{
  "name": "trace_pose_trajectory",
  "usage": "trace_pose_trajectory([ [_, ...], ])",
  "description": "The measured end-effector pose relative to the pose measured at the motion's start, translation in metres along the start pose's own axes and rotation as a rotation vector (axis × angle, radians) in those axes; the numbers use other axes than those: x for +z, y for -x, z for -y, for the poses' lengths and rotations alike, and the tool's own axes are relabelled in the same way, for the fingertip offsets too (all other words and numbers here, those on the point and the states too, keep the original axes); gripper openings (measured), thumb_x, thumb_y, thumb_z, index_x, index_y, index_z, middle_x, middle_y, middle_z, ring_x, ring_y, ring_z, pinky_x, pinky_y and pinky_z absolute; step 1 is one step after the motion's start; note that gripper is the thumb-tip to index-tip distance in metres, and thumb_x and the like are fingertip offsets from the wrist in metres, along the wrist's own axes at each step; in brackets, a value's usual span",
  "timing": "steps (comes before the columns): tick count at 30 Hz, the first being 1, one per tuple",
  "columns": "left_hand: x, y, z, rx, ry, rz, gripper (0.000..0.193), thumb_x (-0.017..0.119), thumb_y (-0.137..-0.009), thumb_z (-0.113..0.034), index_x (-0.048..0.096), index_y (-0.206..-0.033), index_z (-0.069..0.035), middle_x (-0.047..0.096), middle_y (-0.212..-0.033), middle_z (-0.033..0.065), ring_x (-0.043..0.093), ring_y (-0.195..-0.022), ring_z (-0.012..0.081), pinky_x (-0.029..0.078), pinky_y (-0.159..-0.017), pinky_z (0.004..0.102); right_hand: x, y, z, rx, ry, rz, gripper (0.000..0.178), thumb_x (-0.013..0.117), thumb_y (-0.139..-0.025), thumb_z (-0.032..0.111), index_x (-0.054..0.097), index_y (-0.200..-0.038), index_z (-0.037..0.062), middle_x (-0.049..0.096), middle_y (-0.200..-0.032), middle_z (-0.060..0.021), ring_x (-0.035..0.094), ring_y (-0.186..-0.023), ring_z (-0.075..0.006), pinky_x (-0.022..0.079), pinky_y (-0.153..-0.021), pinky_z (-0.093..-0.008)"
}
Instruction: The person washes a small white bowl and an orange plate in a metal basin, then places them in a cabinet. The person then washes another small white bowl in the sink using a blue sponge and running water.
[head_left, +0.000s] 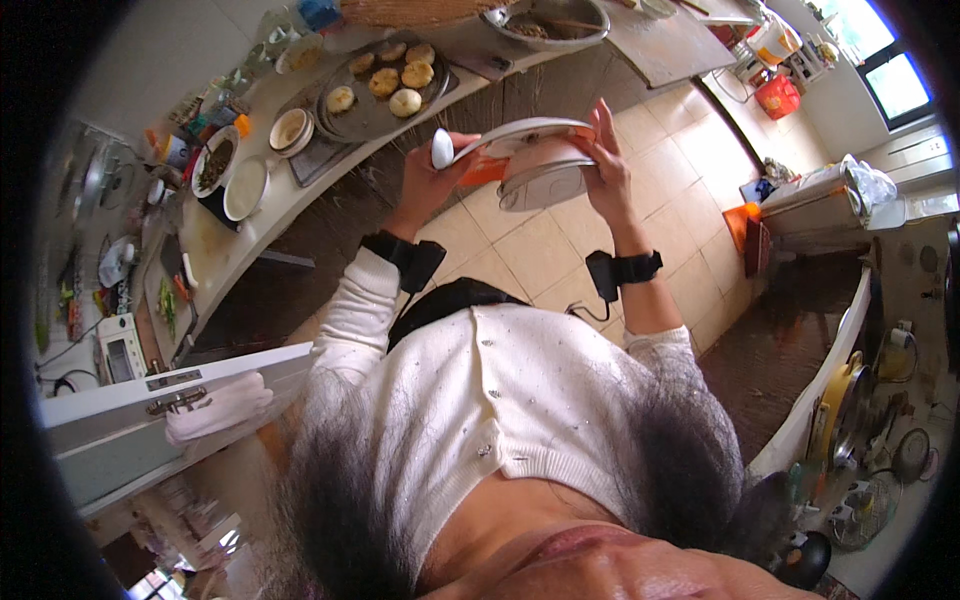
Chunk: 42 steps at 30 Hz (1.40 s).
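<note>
In front of my chest, both hands hold up a stack of white dishes. My left hand [432, 180] is closed around the left end of the upper dish [530, 127], and a white spoon [442, 150] sticks up by its fingers. My right hand [608, 165] grips the right side, its thumb side against the upper dish and its palm near the lower bowl [545, 190], which is tipped with its outside showing. Something orange [484, 170] shows beside my left fingers; its kind is unclear. Black bands with small boxes sit on both wrists.
Along the counter at the left stand a round pan [350, 125] of browned flat cakes, small stacked bowls [290, 130], a white dish [246, 190] and a dish of dark food [213, 165]. A metal basin [590, 35] sits at the far side. A door [100, 425] stands at the near left.
</note>
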<state>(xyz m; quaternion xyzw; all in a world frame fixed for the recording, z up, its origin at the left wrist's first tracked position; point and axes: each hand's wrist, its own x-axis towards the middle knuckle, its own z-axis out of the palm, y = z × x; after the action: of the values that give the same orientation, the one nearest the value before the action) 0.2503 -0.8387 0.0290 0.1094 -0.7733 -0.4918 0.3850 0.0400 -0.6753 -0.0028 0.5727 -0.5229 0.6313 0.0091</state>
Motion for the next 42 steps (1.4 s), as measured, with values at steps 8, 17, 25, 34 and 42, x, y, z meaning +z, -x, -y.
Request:
trace_pose_trajectory([
  [8,0.001,-0.013,0.013,0.044,0.039,0.122,0.021,0.064,-0.084,-0.008,0.064,-0.105,-0.004,0.066,-0.097,0.0046,0.060,-0.088,0.0104,0.049,-0.077,0.0258,-0.015,-0.008,0.004,-0.111,0.283,0.127,0.059,0.051,-0.064,-0.024,0.065,-0.108,0.0127,0.017,-0.149,-0.0143,0.021,-0.137,-0.0311,0.030,-0.107,-0.0382],
  [17,-0.006,-0.022,0.008,0.170,0.047,0.144,0.019,0.065,-0.082,-0.005,0.064,-0.101,-0.003,0.067,-0.098,0.0079,0.061,-0.086,0.0110,0.049,-0.075,0.0232,-0.015,-0.026,0.019,-0.164,0.392,0.222,0.054,0.052,-0.064,-0.022,0.066,-0.104,0.0117,0.033,-0.143,-0.0081,0.054,-0.111,-0.0259,0.050,-0.086,-0.0330],
  [25,-0.025,-0.022,0.009,0.207,-0.041,0.215,0.022,0.065,-0.083,-0.007,0.063,-0.105,-0.003,0.065,-0.102,0.0079,0.061,-0.091,0.0135,0.049,-0.082,0.0271,-0.008,-0.037,0.028,-0.149,0.358,0.325,0.049,0.052,-0.066,-0.019,0.065,-0.103,0.0101,0.045,-0.135,-0.0074,0.053,-0.114,-0.0255,0.049,-0.089,-0.0318],
  [34,-0.055,0.001,0.030,-0.174,0.160,0.210,0.026,0.069,-0.082,-0.017,0.064,-0.104,-0.007,0.065,-0.097,0.0043,0.059,-0.082,0.0090,0.048,-0.076,0.0235,0.028,-0.043,0.018,-0.036,0.312,0.577,0.035,0.053,-0.073,-0.011,0.063,-0.103,0.0061,0.058,-0.113,-0.0121,0.059,-0.099,-0.0310,0.050,-0.082,-0.0338],
  [42,-0.132,0.095,0.125,-0.500,0.696,-0.588,0.027,0.062,-0.086,-0.024,0.059,-0.108,-0.009,0.067,-0.095,0.0098,0.036,-0.047,0.0018,0.030,-0.042,0.0188,0.068,-0.034,0.002,0.003,0.296,0.550,0.034,0.051,-0.075,-0.009,0.061,-0.103,0.0066,0.058,-0.110,-0.0117,0.060,-0.096,-0.0320,0.050,-0.079,-0.0352],
])
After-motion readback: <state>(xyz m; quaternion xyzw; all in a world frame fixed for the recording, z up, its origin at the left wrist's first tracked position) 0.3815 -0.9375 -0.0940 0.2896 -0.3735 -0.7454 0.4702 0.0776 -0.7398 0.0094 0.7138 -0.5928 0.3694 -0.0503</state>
